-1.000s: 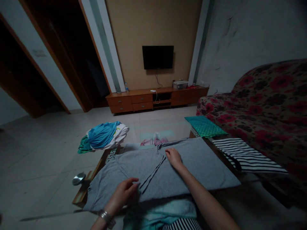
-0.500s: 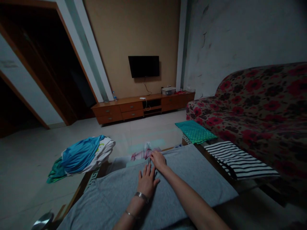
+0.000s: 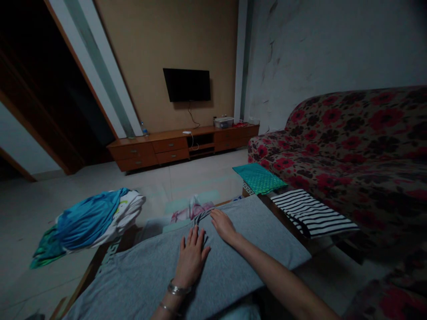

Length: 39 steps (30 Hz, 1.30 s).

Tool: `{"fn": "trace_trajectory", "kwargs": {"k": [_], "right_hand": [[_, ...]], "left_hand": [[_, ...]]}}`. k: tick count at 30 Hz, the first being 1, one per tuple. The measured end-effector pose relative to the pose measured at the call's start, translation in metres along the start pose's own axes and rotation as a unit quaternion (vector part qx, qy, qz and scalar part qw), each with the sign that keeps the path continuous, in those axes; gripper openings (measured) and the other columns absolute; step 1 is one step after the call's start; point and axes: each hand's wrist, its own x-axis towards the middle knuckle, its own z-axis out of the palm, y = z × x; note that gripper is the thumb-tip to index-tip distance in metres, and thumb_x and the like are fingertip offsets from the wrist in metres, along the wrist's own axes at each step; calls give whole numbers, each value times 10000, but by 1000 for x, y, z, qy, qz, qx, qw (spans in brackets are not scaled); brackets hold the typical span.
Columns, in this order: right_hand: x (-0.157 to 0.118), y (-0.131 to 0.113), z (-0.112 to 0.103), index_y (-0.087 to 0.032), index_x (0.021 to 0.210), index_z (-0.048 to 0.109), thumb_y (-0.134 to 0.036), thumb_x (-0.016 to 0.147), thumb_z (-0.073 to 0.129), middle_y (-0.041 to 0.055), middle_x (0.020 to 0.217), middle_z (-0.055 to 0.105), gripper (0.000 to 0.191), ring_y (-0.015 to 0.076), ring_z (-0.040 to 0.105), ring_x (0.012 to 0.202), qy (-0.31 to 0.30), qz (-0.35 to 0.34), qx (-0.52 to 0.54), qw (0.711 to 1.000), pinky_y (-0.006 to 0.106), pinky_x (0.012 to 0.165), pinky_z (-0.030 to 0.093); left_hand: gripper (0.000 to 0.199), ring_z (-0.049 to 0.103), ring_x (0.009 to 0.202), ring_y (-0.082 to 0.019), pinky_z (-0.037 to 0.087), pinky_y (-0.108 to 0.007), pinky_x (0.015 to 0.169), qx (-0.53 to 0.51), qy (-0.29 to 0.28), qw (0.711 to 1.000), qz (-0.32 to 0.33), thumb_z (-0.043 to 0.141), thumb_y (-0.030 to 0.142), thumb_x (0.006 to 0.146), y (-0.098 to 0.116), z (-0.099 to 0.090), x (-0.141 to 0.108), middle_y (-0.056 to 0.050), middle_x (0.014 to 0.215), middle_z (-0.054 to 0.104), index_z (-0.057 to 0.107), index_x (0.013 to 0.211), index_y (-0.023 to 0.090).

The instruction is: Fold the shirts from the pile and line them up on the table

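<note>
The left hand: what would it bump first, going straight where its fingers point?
Probably the bunched, dark-striped fold at the far edge of the grey garment, just beyond the left hand; depth is unclear.

The grey garment (image 3: 227, 266) lies spread across the bench (image 3: 110, 254), largely flat, with shallow wrinkles over its plain, soft-looking surface. At the middle of its far edge, the fabric is gathered into a small bunch of folds (image 3: 202, 217) with dark stripes. The right end forms a fairly straight edge to a corner; the left end widens toward the viewer and leaves the view.
</note>
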Motion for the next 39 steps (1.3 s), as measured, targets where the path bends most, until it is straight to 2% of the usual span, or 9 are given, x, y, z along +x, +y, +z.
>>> {"fn": "trace_trajectory", "kwargs": {"k": [4,10,13,17,21,24,28,33,39], "right_hand": [[-3,8,4,-131,1321,525,-189,901,440,120,1407,474,432,208,357,1347,-42,9,-35,998,388,1118,275],[4,15,-10,-160,1346,499,-263,934,428,91,1424,461,431,197,367,1344,-48,-19,-49,997,369,1121,273],[3,39,-24,-163,1343,500,-272,940,424,83,1417,472,424,183,367,1345,-40,5,-79,996,344,1117,277],[-4,91,-47,-129,1325,515,-262,946,394,114,1397,489,420,197,398,1326,-21,63,-123,990,364,1111,282],[-12,136,-73,-99,1300,535,-255,944,356,154,1373,504,427,214,402,1324,6,90,-136,987,395,1105,290],[-16,151,-88,-94,1275,557,-251,934,352,162,1349,525,428,225,440,1294,30,101,-144,984,400,1096,309],[-21,153,-98,-84,1267,560,-255,929,322,170,1327,542,447,234,471,1262,67,97,-144,983,405,1089,330],[-60,155,-97,-98,1237,578,-315,921,303,172,1258,590,471,247,531,1186,135,47,-139,980,412,1037,397],[-132,190,-94,-91,1095,658,-423,885,272,188,1218,607,551,298,546,1158,77,54,-218,971,434,1013,417]], "left_hand": [[605,249,1416,-268,303,-498,1100,8,20,1000,-8,358,470,939,0,3,0,-120,1552,221,306,1465,177],[606,273,1406,-273,290,-517,1103,16,3,1000,7,314,491,945,-3,6,3,-128,1526,283,362,1439,142],[612,271,1406,-280,292,-525,1099,16,0,1000,7,321,491,942,-3,6,3,-133,1522,287,365,1438,134],[603,272,1406,-277,292,-518,1102,13,-9,1000,0,337,482,939,-2,2,3,-128,1522,290,373,1435,142],[593,270,1407,-273,288,-516,1105,9,-14,1000,-7,339,473,941,-1,0,2,-124,1526,282,372,1434,147],[588,261,1411,-271,287,-517,1104,7,-9,1000,-6,344,471,941,-1,-1,2,-127,1534,263,368,1436,155],[587,235,1420,-269,274,-521,1112,0,-17,1000,-10,369,455,938,0,-2,1,-130,1542,243,347,1444,158],[614,205,1430,-266,256,-513,1125,-22,-41,998,-35,398,458,928,4,-8,-5,-134,1555,211,307,1456,158],[671,185,1433,-257,212,-513,1144,-65,-59,995,-38,309,570,920,4,-12,-17,-121,1553,229,279,1461,173]]}}
